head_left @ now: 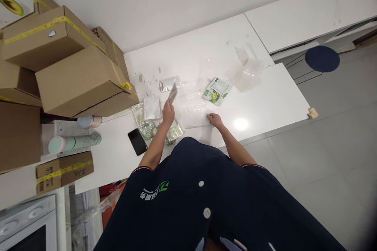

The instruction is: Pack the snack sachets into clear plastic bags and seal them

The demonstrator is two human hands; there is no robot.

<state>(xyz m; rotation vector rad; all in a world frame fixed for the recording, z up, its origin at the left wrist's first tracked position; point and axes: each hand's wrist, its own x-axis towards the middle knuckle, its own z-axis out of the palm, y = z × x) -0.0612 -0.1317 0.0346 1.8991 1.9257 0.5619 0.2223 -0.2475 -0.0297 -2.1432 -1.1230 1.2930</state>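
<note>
My left hand (168, 114) is closed on a flat silvery packet (173, 91), held up on edge above the white table. My right hand (215, 120) pinches the near edge of a clear plastic bag (193, 110) that lies flat between both hands. Beyond the right hand, green-and-white printed packets (214, 96) overlap on the plastic. A silver pouch (168, 84) lies behind the left hand. To its left, a white packet (152, 108) rests on several green packets (147, 128), partly hidden by my forearm.
Cardboard boxes (79, 82) are stacked at the left. A black phone (137, 142), a mint-green bottle (75, 143) and a small taped carton (64, 171) are nearer. Crumpled clear plastic (247, 73) lies on the table's right part. A dark blue stool (322, 59) stands beyond the table's right end.
</note>
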